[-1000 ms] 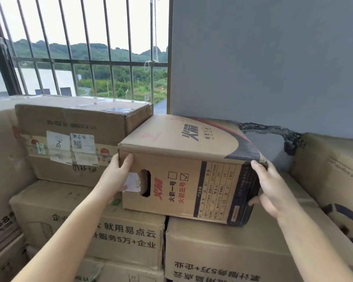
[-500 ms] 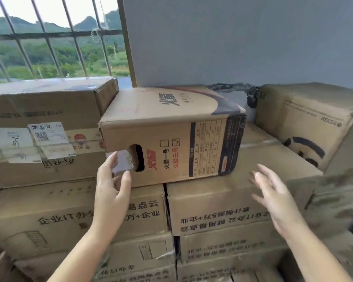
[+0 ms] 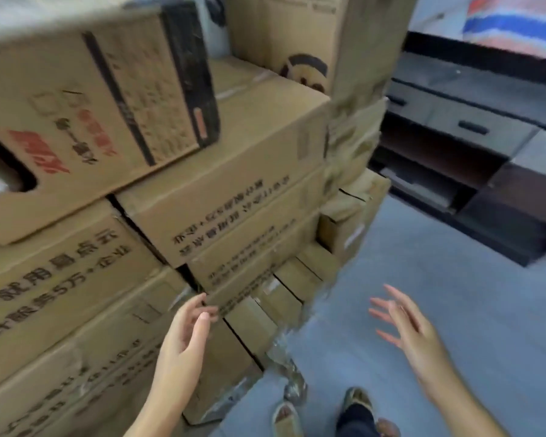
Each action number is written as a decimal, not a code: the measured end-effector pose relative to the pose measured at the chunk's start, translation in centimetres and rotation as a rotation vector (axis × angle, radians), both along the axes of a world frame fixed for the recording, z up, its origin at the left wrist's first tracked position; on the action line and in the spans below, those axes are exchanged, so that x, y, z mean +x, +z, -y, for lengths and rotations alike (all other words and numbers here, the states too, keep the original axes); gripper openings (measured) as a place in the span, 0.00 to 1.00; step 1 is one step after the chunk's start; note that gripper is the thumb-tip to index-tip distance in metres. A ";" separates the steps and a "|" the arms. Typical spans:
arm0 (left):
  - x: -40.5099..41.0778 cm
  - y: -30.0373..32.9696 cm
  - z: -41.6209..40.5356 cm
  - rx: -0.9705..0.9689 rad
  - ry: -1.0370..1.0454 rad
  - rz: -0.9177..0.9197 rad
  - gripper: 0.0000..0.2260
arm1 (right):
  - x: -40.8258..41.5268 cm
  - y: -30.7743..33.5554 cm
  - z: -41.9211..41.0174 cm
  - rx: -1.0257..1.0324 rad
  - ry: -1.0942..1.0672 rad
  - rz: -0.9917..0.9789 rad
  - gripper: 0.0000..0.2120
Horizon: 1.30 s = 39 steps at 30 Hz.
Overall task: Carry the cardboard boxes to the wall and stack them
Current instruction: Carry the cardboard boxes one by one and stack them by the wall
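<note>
A grey floor runs along the right of the view toward a dark, low cabinet with drawers at the far right, and a wall of stacked cardboard boxes fills the left and centre. A moment ago both hands were clamped on the sides of the printed box with the red lettering and the cut-out handle; half a second ago they had already let go and were drawing back. Now that box sits at the upper left, on top of the stack, resting across the brown boxes beneath it, and nobody is touching it. The view has swung down and to the right, so the person's sandalled feet show at the near edge, just beside crumpled clear plastic at the foot of the stack. This reads as one box delivered and placed, with the person probably turning away to fetch another, if any remain. The left hand is low, near the lower boxes, fingers loosely curved and apart, holding nothing; whether its fingertips brush the cardboard edge cannot be told through the blur. The right hand hangs over the bare floor, well apart from the stack, fingers spread and straight, also empty.
</note>
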State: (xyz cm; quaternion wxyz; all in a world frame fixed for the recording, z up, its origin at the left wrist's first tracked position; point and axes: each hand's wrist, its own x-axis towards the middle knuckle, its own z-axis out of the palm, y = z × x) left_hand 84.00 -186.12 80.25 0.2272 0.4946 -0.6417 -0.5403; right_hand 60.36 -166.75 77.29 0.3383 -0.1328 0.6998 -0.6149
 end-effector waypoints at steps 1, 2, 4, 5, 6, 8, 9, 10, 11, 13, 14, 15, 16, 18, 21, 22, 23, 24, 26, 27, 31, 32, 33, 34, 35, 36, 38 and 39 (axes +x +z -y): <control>0.0 -0.5 -0.8 0.028 -0.020 0.020 0.12 | 0.5 -0.6 -1.8 0.024 -0.062 0.009 0.45; 0.0 -1.0 -1.5 0.047 -0.045 0.040 0.11 | 1.0 -1.2 -3.4 0.041 -0.128 0.029 0.52; -0.4 -1.8 -2.9 0.087 -0.107 0.082 0.11 | 2.0 -2.1 -6.7 0.049 -0.237 0.076 0.57; -0.7 -2.1 -3.6 0.103 -0.146 0.104 0.11 | 2.6 -2.2 -8.3 0.054 -0.285 0.084 0.57; -1.2 -2.2 -4.4 0.110 -0.189 0.121 0.11 | 3.1 -2.3 -9.9 0.061 -0.321 0.079 0.56; -2.6 -2.3 -6.1 0.112 -0.281 0.157 0.12 | 4.0 -2.4 -13.1 0.070 -0.399 0.076 0.53; -3.4 -2.3 -7.1 0.110 -0.328 0.172 0.13 | 4.6 -2.4 -14.8 0.069 -0.442 0.077 0.51; -4.3 -2.3 -8.1 0.104 -0.377 0.176 0.13 | 5.1 -2.3 -16.4 0.069 -0.481 0.090 0.49; -5.3 -2.2 -9.2 0.099 -0.422 0.172 0.12 | 5.6 -2.3 -18.2 0.075 -0.515 0.108 0.44; -7.1 -2.1 -11.9 0.093 -0.519 0.170 0.12 | 6.8 -1.9 -22.0 0.049 -0.600 0.138 0.26; -8.0 -2.0 -13.5 0.087 -0.571 0.171 0.11 | 7.3 -1.8 -24.0 0.056 -0.641 0.136 0.25; -8.7 -2.0 -15.2 0.079 -0.624 0.169 0.11 | 8.0 -1.8 -26.2 0.074 -0.679 0.126 0.30; -9.5 -2.1 -17.1 0.070 -0.675 0.162 0.11 | 8.6 -1.6 -28.5 0.091 -0.720 0.125 0.33; -10.9 -2.5 -21.2 0.047 -0.765 0.136 0.11 | 10.1 -1.0 -33.0 0.097 -0.798 0.125 0.18; -12.9 -2.9 -28.2 0.024 -0.875 0.081 0.11 | 12.2 -0.3 -39.8 0.126 -0.885 0.112 0.29; -13.5 -3.0 -30.6 0.025 -0.914 0.063 0.11 | 12.8 -0.2 -41.9 0.151 -0.917 0.096 0.36; -14.0 -3.1 -33.1 0.025 -0.956 0.045 0.11 | 13.6 -0.2 -44.0 0.163 -0.957 0.090 0.38; -14.5 -3.2 -35.6 0.026 -0.998 0.029 0.11 | 14.2 -0.1 -46.0 0.160 -0.999 0.091 0.37; -15.3 -3.2 -39.9 0.027 -1.076 0.018 0.12 | 15.5 0.2 -49.6 0.153 -1.076 0.099 0.37; -15.6 -3.3 -42.1 0.029 -1.117 0.017 0.12 | 16.3 0.6 -51.3 0.156 -1.120 0.095 0.35; -17.1 -3.1 -49.3 0.007 -1.315 0.020 0.12 | 19.7 1.1 -56.8 0.184 -1.295 0.095 0.46; -17.5 -3.1 -50.7 0.007 -1.360 0.019 0.12 | 20.6 1.0 -57.8 0.181 -1.333 0.109 0.48; -17.9 -3.1 -52.2 0.004 -1.401 0.022 0.12 | 21.5 0.8 -58.7 0.175 -1.372 0.129 0.48; -18.4 -3.3 -53.9 0.002 -1.448 0.025 0.12 | 22.5 0.7 -59.6 0.164 -1.423 0.148 0.49; -18.7 -3.3 -54.6 0.002 -1.467 0.031 0.12 | 23.0 0.6 -59.8 0.155 -1.452 0.164 0.50; -19.1 -3.4 -55.8 0.005 -1.498 0.039 0.12 | 23.6 0.3 -60.2 0.141 -1.495 0.175 0.50; -20.0 -3.7 -58.7 0.004 -1.582 0.055 0.12 | 24.5 0.0 -61.1 0.125 -1.597 0.210 0.47; -20.5 -3.7 -60.3 0.014 -1.619 0.062 0.13 | 24.7 -0.1 -61.6 0.105 -1.644 0.227 0.41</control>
